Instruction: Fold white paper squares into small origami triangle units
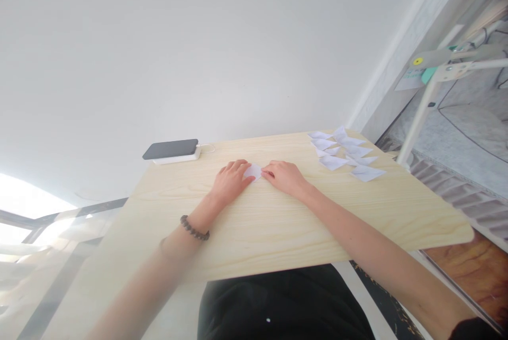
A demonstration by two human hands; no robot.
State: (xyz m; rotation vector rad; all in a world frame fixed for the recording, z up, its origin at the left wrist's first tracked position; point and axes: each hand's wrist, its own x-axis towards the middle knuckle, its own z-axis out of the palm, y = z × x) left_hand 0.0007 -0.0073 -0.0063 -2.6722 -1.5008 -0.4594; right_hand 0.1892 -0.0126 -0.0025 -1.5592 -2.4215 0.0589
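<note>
A small piece of white folded paper [253, 171] lies on the pale wooden table between my two hands. My left hand [233, 178], with a dark beaded bracelet [194, 228] on its wrist, has thumb and fingers closed on the paper's left side. The fingertips of my right hand [283, 176] pinch its right corner. My fingers cover part of the paper, so its full shape is hidden. Several white folded paper pieces [333, 162] with pointed ends lie in two rough columns at the table's far right.
A dark phone [170, 148] rests on a white block [178, 157] at the back left, with a white cable [208, 147] beside it. The wall [246, 54] rises behind the table [257, 234]. A white metal frame [420, 112] stands to the right.
</note>
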